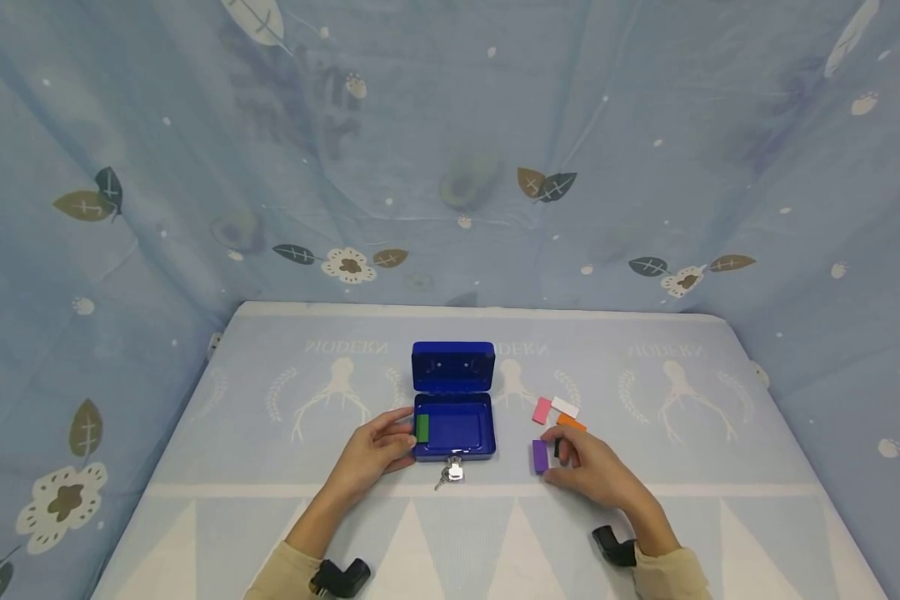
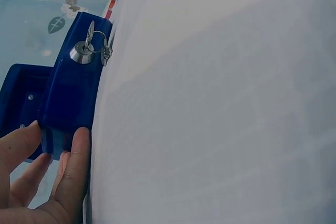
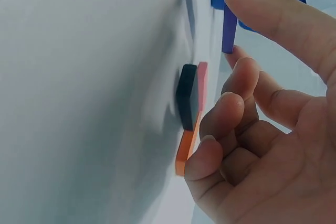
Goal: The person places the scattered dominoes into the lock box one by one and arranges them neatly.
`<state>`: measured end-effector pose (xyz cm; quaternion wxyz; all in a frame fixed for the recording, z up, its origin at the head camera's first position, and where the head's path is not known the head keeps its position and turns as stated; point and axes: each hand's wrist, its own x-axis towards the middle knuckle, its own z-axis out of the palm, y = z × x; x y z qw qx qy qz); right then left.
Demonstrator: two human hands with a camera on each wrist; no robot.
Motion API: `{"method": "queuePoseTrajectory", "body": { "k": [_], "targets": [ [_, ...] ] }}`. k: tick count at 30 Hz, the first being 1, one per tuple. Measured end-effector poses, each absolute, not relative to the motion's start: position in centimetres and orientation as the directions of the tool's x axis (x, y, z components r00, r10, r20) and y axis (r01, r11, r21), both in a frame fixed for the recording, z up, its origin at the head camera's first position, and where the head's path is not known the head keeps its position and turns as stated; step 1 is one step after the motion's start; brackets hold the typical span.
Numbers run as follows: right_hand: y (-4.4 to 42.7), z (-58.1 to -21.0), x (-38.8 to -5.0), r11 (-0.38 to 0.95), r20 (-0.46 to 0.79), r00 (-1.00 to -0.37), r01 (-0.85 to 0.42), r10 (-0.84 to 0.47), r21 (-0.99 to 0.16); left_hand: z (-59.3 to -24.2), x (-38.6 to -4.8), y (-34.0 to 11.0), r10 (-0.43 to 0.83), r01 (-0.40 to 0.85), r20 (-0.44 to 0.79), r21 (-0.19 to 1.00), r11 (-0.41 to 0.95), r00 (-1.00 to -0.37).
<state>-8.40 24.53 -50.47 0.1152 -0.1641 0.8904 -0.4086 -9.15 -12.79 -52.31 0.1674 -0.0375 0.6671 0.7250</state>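
A blue metal box (image 1: 455, 452) stands with its lid (image 1: 453, 367) tipped back, a green block (image 1: 422, 428) lying inside at its left wall. My left hand (image 1: 378, 450) touches the box's left side with spread, lightly bent fingers; the left wrist view shows the fingertips against its end (image 2: 68, 114). Between thumb and index finger my right hand (image 1: 592, 471) pinches a purple block (image 1: 540, 457), to the right of the box. In the right wrist view the purple block (image 3: 229, 24) is upright, its other fingers curled beside a black block (image 3: 187, 97).
Beyond the right hand lie a pink block (image 1: 542, 410), a white block (image 1: 565, 407) and an orange block (image 1: 572, 422). Keys (image 1: 442, 477) hang from the lock (image 1: 455, 468) at the box's front. A patterned cloth (image 1: 465, 167) rises behind the table (image 1: 270, 333).
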Motion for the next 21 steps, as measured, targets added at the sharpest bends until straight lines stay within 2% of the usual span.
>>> {"method": "queuePoseTrajectory", "body": {
  "k": [14, 21],
  "targets": [
    [22.9, -49.5, -9.6, 0.569, 0.030, -0.909, -0.286, -0.416, -0.771, -52.3, -9.1, -12.8, 0.184, -0.291, -0.278, 0.955, -0.050, -0.943],
    [21.6, -49.0, -10.5, 0.546, 0.043, -0.902, -0.297, -0.430, -0.783, -52.3, -9.1, -12.7, 0.185, -0.285, -0.270, 0.957, -0.058, -0.945]
  ]
}}
